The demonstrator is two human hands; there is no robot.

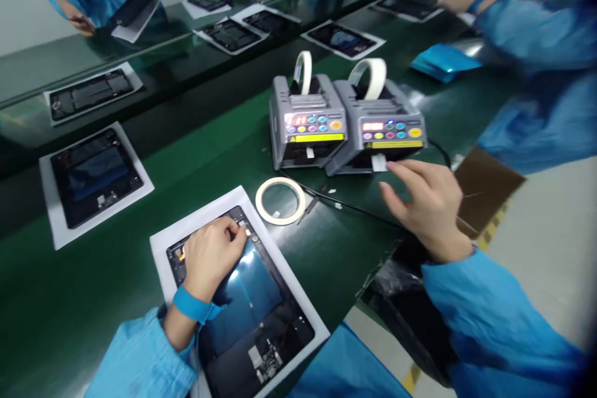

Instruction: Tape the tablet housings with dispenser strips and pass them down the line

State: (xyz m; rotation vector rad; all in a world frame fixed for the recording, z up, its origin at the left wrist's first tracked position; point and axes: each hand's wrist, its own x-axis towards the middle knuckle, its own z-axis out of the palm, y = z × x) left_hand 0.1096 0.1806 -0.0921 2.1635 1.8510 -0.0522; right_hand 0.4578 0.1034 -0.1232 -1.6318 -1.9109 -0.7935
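Note:
An opened tablet (pixel 245 317) with exposed circuit parts and a shiny blue battery area lies on a white sheet (pixel 163 249). My left hand (pixel 212 255) rests over the tablet's upper end, its fingers curled into a pinch beside a small white piece; what they hold, if anything, is hidden. At the right tape dispenser (pixel 377 118), a short white strip of tape (pixel 379 163) hangs from the outlet. My right hand (pixel 426 205) is there with thumb and forefinger apart, the forefinger's tip at the strip's edge. The left tape dispenser (pixel 308 121) also shows a small tape end.
A roll of tape (pixel 280 201) lies beside a black cable (pixel 364 214). Another opened tablet (pixel 96 174) is at left, with several more along the conveyor line. Co-workers in blue sleeves (pixel 527 25) work opposite and at right. A cardboard box (pixel 487 189) sits lower right.

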